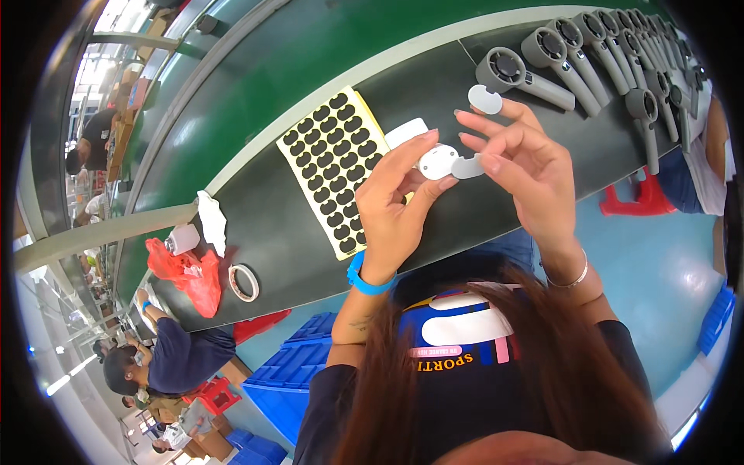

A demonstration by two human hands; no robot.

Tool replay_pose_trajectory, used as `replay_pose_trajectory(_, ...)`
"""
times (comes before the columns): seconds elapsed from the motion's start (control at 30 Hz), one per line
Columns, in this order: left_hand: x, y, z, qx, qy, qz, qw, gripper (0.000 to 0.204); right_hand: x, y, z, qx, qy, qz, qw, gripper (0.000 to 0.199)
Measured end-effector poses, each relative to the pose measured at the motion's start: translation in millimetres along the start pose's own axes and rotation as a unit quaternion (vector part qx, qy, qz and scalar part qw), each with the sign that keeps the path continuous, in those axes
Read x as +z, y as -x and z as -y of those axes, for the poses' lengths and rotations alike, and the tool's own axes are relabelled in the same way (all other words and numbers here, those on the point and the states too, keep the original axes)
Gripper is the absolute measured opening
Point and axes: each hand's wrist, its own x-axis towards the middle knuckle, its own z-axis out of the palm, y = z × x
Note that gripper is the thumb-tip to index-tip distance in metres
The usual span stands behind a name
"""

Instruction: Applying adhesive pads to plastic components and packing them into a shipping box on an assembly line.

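Note:
My left hand [391,198] is closed round a white device [438,162] with a rounded end and small dark marks on its face. A pale block-like part [406,132] shows behind the fingers; whether it belongs to the device I cannot tell. My right hand [531,167] pinches a thin grey notched disc [467,167] between thumb and finger, right against the device's rounded end. A second pale notched disc [485,99] sits at the tip of another finger of that hand. Beneath my left hand lies a yellow-edged sheet [308,203] with rows of black notched stickers [328,124].
Several grey handheld fans [535,84] lie along the dark bench [271,198] at the right. At the left are a red plastic bag [194,273], a small bottle [182,239], white tissue [211,222] and a tape roll [243,283]. Blue crates [283,372] stand below; other people sit at both sides.

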Motion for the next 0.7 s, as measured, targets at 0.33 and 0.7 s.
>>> replay_pose_trajectory(0.33, -8, 6, 0, -0.001, 0.126, 0.051, 0.991, 0.044, 11, 2, -4, 0.044, 0.004, 0.024, 0.999, 0.005)
replay_pose_trajectory(0.7, -13, 7, -1, -0.01, 0.133, 0.085, 0.987, 0.04, 11, 3, 6, 0.081, 0.038, 0.021, 0.996, 0.003)
